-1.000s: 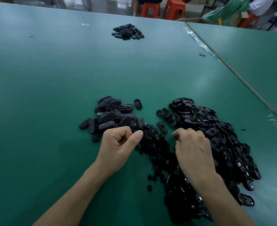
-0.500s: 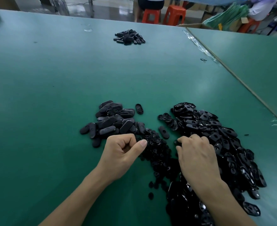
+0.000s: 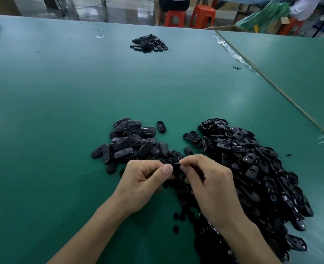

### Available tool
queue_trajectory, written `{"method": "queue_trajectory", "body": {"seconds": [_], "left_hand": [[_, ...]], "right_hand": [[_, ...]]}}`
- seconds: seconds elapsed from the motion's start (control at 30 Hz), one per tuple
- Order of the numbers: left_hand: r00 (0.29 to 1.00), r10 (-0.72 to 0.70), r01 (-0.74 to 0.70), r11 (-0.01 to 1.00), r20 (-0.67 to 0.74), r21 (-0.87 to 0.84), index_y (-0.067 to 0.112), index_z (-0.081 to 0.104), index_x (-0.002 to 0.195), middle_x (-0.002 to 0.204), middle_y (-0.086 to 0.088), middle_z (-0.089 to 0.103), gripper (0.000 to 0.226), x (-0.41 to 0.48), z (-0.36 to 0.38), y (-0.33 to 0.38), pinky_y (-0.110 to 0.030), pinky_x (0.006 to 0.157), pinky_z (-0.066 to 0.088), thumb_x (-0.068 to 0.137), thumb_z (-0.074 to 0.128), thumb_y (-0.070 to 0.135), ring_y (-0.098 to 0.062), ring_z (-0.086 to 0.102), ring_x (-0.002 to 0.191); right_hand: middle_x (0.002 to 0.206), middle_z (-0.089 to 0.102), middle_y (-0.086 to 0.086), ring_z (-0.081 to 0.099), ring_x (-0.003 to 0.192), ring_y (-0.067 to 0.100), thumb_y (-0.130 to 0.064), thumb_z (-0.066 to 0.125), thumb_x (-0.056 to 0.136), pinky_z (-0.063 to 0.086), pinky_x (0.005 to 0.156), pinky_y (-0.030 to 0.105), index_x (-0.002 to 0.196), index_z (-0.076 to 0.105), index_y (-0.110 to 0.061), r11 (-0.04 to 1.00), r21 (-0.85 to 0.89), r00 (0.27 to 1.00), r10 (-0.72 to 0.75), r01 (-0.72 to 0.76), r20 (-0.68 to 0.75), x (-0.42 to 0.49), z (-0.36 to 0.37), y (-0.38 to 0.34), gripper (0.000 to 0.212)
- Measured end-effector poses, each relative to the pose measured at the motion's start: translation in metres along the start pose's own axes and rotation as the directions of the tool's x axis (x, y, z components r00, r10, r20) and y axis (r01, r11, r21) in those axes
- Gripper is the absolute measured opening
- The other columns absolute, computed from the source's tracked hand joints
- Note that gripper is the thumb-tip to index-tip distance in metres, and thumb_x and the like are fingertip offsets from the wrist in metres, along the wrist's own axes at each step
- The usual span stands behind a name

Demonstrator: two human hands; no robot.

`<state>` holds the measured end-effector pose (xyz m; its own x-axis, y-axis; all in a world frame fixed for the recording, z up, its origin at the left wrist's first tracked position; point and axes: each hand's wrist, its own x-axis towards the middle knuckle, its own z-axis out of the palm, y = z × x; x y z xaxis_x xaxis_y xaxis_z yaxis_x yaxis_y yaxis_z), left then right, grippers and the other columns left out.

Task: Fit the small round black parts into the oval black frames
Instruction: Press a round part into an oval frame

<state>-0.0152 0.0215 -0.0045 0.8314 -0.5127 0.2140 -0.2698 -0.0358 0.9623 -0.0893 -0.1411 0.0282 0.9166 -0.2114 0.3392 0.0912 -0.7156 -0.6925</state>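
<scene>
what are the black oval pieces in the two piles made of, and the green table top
Left pile of oval pieces: looks like moulded plastic, matte, with soft dull highlights. Right pile of oval frames: likely plastic too, glossier, with sharp white glints. Table top: seems a smooth green mat or sheet, low sheen, broad soft reflection; exact material unclear.

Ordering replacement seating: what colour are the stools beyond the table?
Orange-red; the stools show best in the head view.
</scene>
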Motion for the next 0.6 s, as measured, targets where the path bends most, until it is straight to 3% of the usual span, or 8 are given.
{"method": "queue_trajectory", "body": {"seconds": [0.1,0.17,0.3,0.43,0.5,0.6], "left_hand": [[0.998,-0.067,0.067,0.997,0.023,-0.039,0.008,0.077,0.074,0.064,-0.003,0.071,0.062,0.003,0.0,-0.001,-0.034,0.065,0.051,0.094,0.042,0.055,-0.022,0.067,0.063],[0.997,-0.07,0.071,0.995,0.021,-0.067,0.006,0.076,0.073,0.068,-0.003,0.072,0.062,0.004,0.0,-0.003,-0.03,0.067,0.051,0.097,0.041,0.051,-0.018,0.068,0.066],[0.998,-0.052,0.051,0.997,-0.019,-0.058,0.008,0.074,0.072,0.066,0.002,0.072,0.045,0.004,0.0,-0.001,-0.018,0.06,0.046,0.099,0.053,0.036,-0.008,0.063,0.059],[0.997,-0.07,0.067,0.994,-0.037,-0.082,0.01,0.068,0.068,0.05,0.013,0.06,0.033,0.003,0.0,0.0,-0.007,0.047,0.034,0.095,0.057,0.024,0.004,0.047,0.043],[0.992,-0.104,0.097,0.989,-0.066,-0.107,0.013,0.07,0.069,0.056,0.001,0.066,0.031,0.002,-0.001,0.001,-0.016,0.045,0.039,0.094,0.058,0.027,-0.004,0.05,0.044],[0.99,-0.119,0.103,0.977,-0.08,-0.185,0.012,0.072,0.078,0.081,-0.006,0.075,0.029,0.002,0.0,0.003,-0.022,0.048,0.051,0.098,0.059,0.028,-0.015,0.066,0.063]], "right_hand": [[0.096,0.071,-0.016,0.067,0.094,0.0,-0.007,0.076,0.086,0.05,0.081,0.012,0.096,0.075,-0.024,0.992,0.122,0.998,-0.021,0.029,-0.064,-0.003,0.006,-0.003,0.02],[0.1,0.072,-0.016,0.068,0.1,0.003,-0.008,0.079,0.083,0.051,0.086,0.014,0.093,0.076,-0.029,0.972,0.234,0.998,-0.006,0.019,-0.059,-0.004,0.007,-0.001,0.023],[0.105,0.074,-0.015,0.07,0.103,0.01,-0.008,0.081,0.081,0.057,0.089,0.028,0.095,0.078,-0.029,0.915,0.391,0.993,0.071,-0.102,0.093,-0.003,0.003,0.002,0.025],[0.106,0.076,-0.01,0.072,0.101,0.009,-0.011,0.08,0.082,0.057,0.086,0.023,0.099,0.079,-0.021,0.863,0.473,0.973,0.081,-0.177,0.215,0.003,-0.007,0.004,0.02],[0.097,0.076,-0.012,0.072,0.092,0.004,-0.017,0.08,0.084,0.056,0.081,0.018,0.102,0.078,-0.023,0.886,0.41,0.969,0.146,-0.217,0.198,0.007,-0.01,0.006,0.019],[0.092,0.068,-0.015,0.064,0.089,-0.001,-0.023,0.077,0.087,0.052,0.08,0.014,0.108,0.076,-0.024,0.984,-0.047,0.978,0.174,-0.169,0.12,0.012,-0.01,0.016,0.021]]}}
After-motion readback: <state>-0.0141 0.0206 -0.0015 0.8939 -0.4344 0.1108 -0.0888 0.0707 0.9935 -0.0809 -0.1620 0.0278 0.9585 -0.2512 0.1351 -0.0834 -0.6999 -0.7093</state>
